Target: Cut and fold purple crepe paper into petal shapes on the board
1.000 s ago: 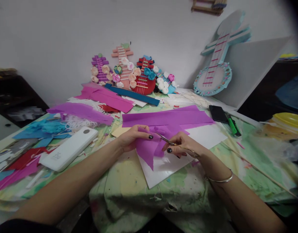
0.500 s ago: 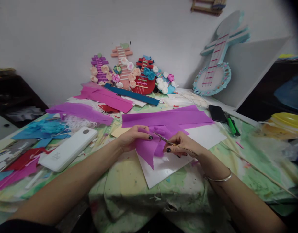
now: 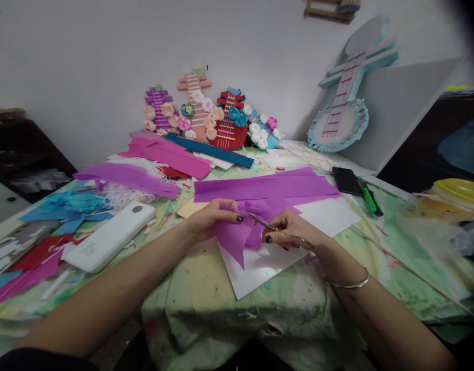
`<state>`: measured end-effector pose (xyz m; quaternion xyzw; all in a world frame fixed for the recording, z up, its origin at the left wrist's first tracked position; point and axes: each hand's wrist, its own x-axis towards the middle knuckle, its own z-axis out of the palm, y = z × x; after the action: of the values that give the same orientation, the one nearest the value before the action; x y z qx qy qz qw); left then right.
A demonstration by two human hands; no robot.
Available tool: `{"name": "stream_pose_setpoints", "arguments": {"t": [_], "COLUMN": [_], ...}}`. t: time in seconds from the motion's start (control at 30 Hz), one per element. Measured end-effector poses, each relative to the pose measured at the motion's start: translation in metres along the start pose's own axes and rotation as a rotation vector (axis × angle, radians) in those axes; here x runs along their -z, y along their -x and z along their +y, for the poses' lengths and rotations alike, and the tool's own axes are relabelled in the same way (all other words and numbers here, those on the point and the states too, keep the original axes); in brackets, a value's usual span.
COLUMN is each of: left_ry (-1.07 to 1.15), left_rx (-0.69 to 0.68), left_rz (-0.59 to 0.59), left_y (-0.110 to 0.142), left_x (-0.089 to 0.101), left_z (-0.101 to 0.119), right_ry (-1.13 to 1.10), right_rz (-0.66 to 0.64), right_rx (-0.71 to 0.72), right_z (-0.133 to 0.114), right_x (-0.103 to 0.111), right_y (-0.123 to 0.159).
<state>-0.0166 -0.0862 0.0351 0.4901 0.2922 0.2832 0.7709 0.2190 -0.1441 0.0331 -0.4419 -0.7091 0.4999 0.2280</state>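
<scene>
A piece of purple crepe paper (image 3: 233,238) is pinched between the thumb and fingers of my left hand (image 3: 212,219), its lower corner hanging over a white board (image 3: 256,278). My right hand (image 3: 289,229) is closed round a pair of scissors (image 3: 266,224), whose blades point left at the paper near my left thumb. Whether the blades are parted is too small to tell. Behind both hands a long folded strip of purple crepe paper (image 3: 266,186) lies across the table.
Left lie a white power bank (image 3: 109,239), white yarn (image 3: 124,196) and blue paper (image 3: 72,206). Pink paper (image 3: 167,154) is behind. A black phone (image 3: 347,181), green cutter (image 3: 370,200) and wooden stick (image 3: 415,273) lie right. Decorated paper guitars (image 3: 225,123) lean on the wall.
Almost nothing differs. My right hand's fingers have shifted very slightly on the scissors, while my left hand and the paper stay in place.
</scene>
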Motion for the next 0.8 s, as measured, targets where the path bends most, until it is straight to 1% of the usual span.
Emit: {"name": "stream_pose_setpoints", "arguments": {"t": [0.37,0.53,0.8], "left_ry": [0.008,0.011,0.015], "left_rx": [0.016,0.021,0.016], "left_rz": [-0.010,-0.018,-0.021], "left_y": [0.0019,0.0017,0.0011], "left_x": [-0.0018,-0.0009,0.0000], "left_z": [0.0021,0.0020,0.0015], "right_ry": [0.023,0.014,0.007], "right_rz": [0.014,0.011,0.009], "right_rx": [-0.012,-0.037,-0.040], "right_z": [-0.0035,-0.0022,0.0013], "right_x": [-0.0010,-0.0007,-0.0009], "right_y": [0.0002,0.0000,-0.0005]}}
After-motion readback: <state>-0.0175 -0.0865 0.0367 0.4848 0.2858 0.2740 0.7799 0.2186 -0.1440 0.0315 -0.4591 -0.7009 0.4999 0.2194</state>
